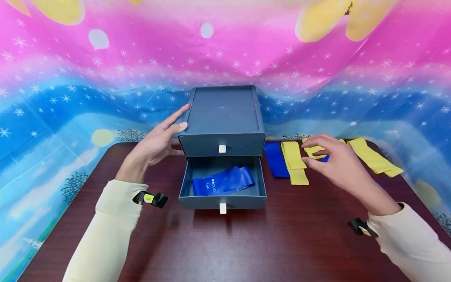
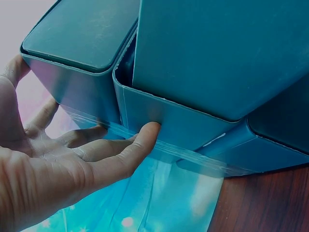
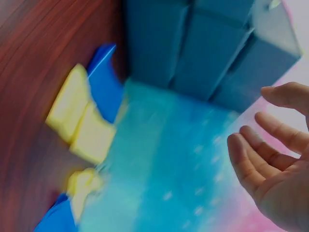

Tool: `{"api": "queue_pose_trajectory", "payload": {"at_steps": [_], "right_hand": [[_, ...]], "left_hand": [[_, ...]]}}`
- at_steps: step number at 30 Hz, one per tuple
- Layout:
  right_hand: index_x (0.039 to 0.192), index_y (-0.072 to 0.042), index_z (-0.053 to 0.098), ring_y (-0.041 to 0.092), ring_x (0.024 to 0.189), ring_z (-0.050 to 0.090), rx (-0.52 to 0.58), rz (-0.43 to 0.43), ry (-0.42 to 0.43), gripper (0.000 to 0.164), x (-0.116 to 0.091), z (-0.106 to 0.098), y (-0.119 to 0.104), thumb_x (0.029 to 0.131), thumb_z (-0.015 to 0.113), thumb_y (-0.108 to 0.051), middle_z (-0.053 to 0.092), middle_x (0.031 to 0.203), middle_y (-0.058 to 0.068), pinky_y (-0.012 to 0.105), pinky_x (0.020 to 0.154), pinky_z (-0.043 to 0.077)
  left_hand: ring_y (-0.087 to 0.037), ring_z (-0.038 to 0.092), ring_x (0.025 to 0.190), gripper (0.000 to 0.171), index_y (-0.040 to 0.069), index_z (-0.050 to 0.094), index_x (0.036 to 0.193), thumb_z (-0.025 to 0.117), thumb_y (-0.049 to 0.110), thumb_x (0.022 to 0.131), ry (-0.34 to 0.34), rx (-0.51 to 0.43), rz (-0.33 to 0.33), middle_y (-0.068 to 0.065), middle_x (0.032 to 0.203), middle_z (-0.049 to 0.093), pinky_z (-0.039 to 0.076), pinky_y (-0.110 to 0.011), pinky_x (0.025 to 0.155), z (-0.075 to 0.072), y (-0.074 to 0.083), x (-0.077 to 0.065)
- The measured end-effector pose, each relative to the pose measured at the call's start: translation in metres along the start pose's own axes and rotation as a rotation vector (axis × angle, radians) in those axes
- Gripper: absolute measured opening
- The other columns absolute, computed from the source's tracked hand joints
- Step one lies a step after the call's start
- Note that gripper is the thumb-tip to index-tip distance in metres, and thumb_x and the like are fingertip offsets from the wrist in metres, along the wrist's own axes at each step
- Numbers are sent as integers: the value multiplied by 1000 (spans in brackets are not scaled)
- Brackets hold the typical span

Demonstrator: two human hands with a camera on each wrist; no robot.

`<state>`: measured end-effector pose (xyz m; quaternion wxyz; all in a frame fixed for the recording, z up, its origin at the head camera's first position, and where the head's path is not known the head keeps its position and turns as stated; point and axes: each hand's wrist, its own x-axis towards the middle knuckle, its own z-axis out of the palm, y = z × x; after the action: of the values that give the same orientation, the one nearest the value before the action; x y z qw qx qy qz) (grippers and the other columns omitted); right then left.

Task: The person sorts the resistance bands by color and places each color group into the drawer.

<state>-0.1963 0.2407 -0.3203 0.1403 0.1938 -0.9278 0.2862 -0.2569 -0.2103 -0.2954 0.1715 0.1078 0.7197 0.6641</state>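
A grey drawer box (image 1: pixel 222 109) stands on the table, its lower drawer (image 1: pixel 222 201) pulled out. Inside that drawer lies a folded blue resistance band (image 1: pixel 218 184) printed "Light". My left hand (image 1: pixel 153 147) rests against the box's left side, fingers spread; the left wrist view shows its fingertips (image 2: pixel 150 129) touching the side wall. Over the bands to the right hovers my right hand (image 1: pixel 338 166), loosely bent and holding nothing. Near it are a yellow band (image 1: pixel 295 162), a second yellow band (image 1: pixel 373 156) and a blue band (image 1: pixel 276 159). More bands are partly hidden behind this hand.
The upper drawer (image 1: pixel 201 145) is closed and has a white knob (image 1: pixel 222 149). Behind the dark wooden table (image 1: pixel 225 246) hangs a pink and blue patterned cloth (image 1: pixel 225 55). A black wrist camera (image 1: pixel 362 227) sits by the right sleeve.
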Motion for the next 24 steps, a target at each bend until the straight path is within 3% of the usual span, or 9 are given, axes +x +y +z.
{"api": "queue_pose_trajectory", "payload": {"at_steps": [4, 7, 13, 24], "right_hand": [[127, -6, 70, 42, 118, 62, -7, 83, -6, 33, 1, -4, 29, 95, 78, -15, 65, 134, 17, 53, 94, 54], [129, -3, 68, 45, 117, 61, 4, 143, -24, 35, 3, -4, 49, 98, 75, -17, 62, 134, 20, 66, 96, 50], [135, -2, 64, 49, 124, 58, 12, 260, -83, 41, 5, -1, 78, 100, 73, -23, 58, 138, 22, 66, 98, 51], [144, 5, 54, 57, 124, 55, -20, 350, -183, 57, 9, 14, 122, 103, 70, -32, 48, 148, 34, 70, 100, 47]], "left_hand": [[-41, 65, 124, 59, 60, 24, 159, 51, 41, 110, 0, 1, -1, -8, 171, 23, 32, -79, 113, 0, 0, 0], [-45, 62, 128, 59, 60, 24, 159, 50, 41, 110, 3, 5, 2, -7, 172, 21, 31, -80, 113, 0, 1, -1], [-55, 50, 138, 59, 60, 24, 159, 51, 40, 110, 5, 0, 7, -6, 174, 15, 31, -81, 112, 0, 0, -2], [-54, 49, 140, 60, 60, 25, 159, 53, 40, 110, 6, 4, 1, -2, 175, 9, 32, -80, 112, 1, 0, 0]]}}
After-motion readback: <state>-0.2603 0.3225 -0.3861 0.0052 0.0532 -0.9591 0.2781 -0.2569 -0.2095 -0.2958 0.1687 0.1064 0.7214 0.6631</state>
